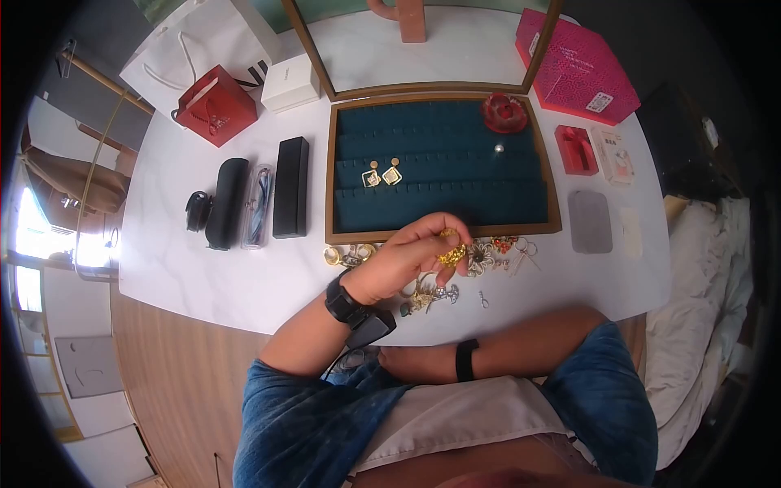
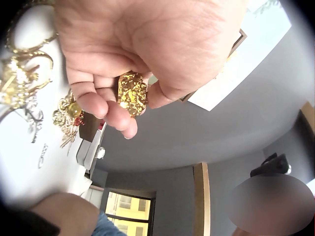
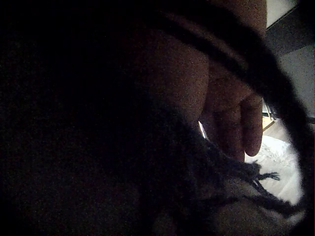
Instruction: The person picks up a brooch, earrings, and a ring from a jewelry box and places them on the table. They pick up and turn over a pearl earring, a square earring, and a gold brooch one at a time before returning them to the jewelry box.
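Note:
My left hand [image 1: 413, 256], with a black watch at its wrist, pinches a shiny gold ornament [image 1: 453, 249] just in front of the wooden-framed dark green tray [image 1: 439, 211]. In the left wrist view this ornament [image 2: 132, 93] is blocky and lies between the thumb and the curled fingers of the hand [image 2: 142, 54]. Two square earrings [image 1: 382, 176] lie in the tray. Under and beside the hand, assorted jewelry [image 1: 423, 294] is spread on the white table. My right hand [image 1: 394, 360] rests low by my lap; its fingers [image 3: 238, 125] hang loose in a dark view, holding nothing visible.
Black cases [image 1: 291, 187], a clear case and paper bags [image 1: 215, 106] stand at the left. A mirror [image 1: 423, 49] rises behind the tray, which also bears a red flower-shaped piece [image 1: 504, 113]. On the right are a pink box [image 1: 578, 69], small red box [image 1: 576, 150] and grey pouch [image 1: 590, 221].

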The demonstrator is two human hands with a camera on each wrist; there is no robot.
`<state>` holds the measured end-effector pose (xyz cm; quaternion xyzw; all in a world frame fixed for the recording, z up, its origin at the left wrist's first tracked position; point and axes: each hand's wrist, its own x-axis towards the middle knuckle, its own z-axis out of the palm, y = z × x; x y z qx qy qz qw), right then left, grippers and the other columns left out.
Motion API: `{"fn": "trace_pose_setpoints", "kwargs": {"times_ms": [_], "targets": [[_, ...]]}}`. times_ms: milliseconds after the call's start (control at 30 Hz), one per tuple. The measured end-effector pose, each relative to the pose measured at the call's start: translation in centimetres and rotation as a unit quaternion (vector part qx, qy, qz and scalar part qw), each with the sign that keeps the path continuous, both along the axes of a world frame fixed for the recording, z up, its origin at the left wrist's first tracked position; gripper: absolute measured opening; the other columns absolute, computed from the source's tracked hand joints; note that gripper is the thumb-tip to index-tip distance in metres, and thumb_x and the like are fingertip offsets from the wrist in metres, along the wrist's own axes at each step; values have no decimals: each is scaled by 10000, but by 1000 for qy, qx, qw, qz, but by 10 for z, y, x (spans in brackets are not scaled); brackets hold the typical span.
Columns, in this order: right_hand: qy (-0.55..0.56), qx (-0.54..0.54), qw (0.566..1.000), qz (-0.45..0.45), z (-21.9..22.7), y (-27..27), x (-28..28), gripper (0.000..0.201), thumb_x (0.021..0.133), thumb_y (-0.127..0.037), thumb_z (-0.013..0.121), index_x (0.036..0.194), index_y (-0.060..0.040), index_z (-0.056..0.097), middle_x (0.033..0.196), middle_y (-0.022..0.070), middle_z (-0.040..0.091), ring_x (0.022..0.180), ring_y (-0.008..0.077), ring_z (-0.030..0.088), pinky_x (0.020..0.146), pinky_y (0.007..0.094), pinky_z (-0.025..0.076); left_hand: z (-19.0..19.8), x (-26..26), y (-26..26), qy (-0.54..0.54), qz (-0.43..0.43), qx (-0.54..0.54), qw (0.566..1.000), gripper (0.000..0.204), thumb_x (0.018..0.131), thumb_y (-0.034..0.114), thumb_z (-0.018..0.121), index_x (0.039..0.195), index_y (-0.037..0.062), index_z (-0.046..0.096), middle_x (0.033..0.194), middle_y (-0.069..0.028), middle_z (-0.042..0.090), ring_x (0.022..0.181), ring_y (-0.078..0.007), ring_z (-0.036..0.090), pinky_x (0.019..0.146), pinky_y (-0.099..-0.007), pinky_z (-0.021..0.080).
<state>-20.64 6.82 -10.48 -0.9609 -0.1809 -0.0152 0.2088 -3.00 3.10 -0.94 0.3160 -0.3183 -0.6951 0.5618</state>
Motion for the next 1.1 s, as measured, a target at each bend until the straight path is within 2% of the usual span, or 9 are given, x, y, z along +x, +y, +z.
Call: {"fn": "trace_pose_setpoints", "kwargs": {"times_ms": [133,333,500,567,667,700,800,967,1100], "targets": [[-37,-77,996,-3,-2,2,0,171,847,-123,614,773,-27,735,697,143,681,601,248,649,575,412,525,8,-4,2,-53,29,41,997,183,1118,182,507,1193,44,601,1007,-54,663,745,-97,652,607,-226,466],[-28,-85,996,8,-5,1,2,186,856,-137,605,750,-29,714,677,133,665,582,238,626,565,405,511,1,-2,2,-48,28,35,998,221,1125,233,516,1177,37,606,1020,-33,649,699,-66,629,570,-204,428],[-6,-42,999,-5,-1,2,0,200,867,-136,593,757,-21,714,696,156,672,601,257,641,587,439,525,3,7,2,-12,37,-6,999,251,1064,147,520,1272,22,583,1072,-109,669,685,-93,527,632,-230,416],[38,-20,999,-12,6,2,1,199,881,-125,579,813,-4,722,739,185,689,635,280,661,626,455,539,12,8,4,-6,75,2,997,387,982,64,525,1364,8,550,1050,-144,686,730,-123,515,687,-255,420],[94,49,992,-73,34,-7,5,212,897,-124,568,895,14,729,782,199,701,657,292,673,655,453,547,22,12,7,-45,99,-18,994,438,987,28,528,1423,-2,529,952,-96,642,720,-121,513,689,-255,423],[122,96,985,-78,34,-6,5,222,913,-126,562,945,33,714,850,228,706,729,324,692,702,470,552,26,14,7,-53,83,-39,994,440,1004,-43,542,1443,-8,539,995,-39,605,808,-88,563,734,-246,473],[91,-86,990,-65,52,-13,5,207,919,-120,554,955,21,702,926,245,711,820,351,705,747,492,552,35,7,11,-163,58,-17,985,444,1014,-54,594,1452,4,544,1010,-27,612,827,-87,601,745,-235,501],[125,77,978,-149,38,-7,-1,229,962,-98,499,1086,-26,677,1033,211,708,903,370,685,839,488,543,28,-11,14,-255,15,-29,966,484,959,-30,728,1424,26,604,978,1,656,778,-67,605,726,-217,499],[86,12,979,-182,6,14,-2,250,998,-96,465,1148,-31,654,1116,206,683,986,363,663,908,491,522,33,-14,13,-430,-44,-33,901,403,903,-26,796,1291,28,702,1037,-14,724,830,-60,638,743,-236,528]]}}
